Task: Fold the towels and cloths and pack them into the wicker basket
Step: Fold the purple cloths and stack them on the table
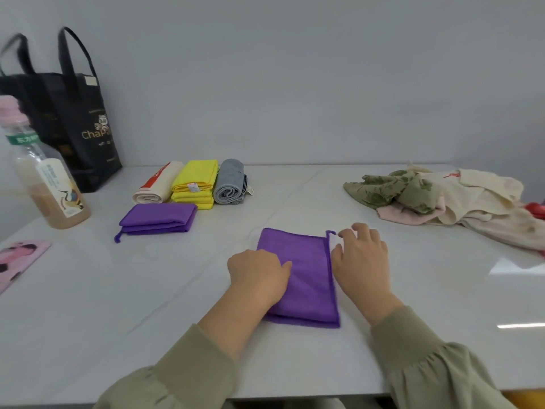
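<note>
One purple cloth (306, 276) lies folded on the near middle of the table (118, 305). The left hand (256, 273) presses its left part with loose fingers, gripping nothing. The right hand (361, 258) rests, fingers spread, along its right edge. Far left sit a second purple cloth (159, 218), a yellow cloth (194, 184), a grey roll (230, 185) and a cream roll (157, 187); far right lies an unfolded heap (442, 199).

purple cloth (306, 273) folded flat, near table edge

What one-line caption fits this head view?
Left hand and right hand touch a folded purple cloth on the table; folded cloths behind, unfolded pile at right.
</note>
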`<action>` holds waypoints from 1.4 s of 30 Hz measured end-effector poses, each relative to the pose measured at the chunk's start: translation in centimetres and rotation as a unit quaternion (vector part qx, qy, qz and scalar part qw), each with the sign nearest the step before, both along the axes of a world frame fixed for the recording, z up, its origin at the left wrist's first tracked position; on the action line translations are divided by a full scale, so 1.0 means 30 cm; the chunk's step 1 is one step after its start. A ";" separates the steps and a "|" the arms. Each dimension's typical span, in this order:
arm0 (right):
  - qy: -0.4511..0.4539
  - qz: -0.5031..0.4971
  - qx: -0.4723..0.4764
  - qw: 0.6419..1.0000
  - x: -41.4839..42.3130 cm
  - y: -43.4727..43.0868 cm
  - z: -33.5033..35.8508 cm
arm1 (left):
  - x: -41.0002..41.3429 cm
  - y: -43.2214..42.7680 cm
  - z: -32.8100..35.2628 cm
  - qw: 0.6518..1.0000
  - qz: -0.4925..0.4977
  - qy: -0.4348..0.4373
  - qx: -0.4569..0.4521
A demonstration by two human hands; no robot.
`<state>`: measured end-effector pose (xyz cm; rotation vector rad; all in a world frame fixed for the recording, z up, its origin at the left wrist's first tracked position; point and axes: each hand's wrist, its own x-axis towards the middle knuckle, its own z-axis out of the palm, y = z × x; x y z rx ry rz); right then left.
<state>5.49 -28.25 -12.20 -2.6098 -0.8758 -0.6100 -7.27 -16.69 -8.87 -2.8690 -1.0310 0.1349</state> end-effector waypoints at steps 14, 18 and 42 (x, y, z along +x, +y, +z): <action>0.164 0.191 -0.205 0.946 0.001 0.071 -0.069 | 0.060 0.122 -0.185 0.984 -0.095 -0.073 -0.129; 0.186 0.113 -0.040 0.975 0.049 0.061 -0.055 | 0.051 0.180 -0.189 0.970 0.021 -0.231 -0.076; 0.558 0.136 0.116 0.810 0.132 0.052 0.056 | 0.007 0.253 -0.087 0.794 0.097 -0.322 -0.507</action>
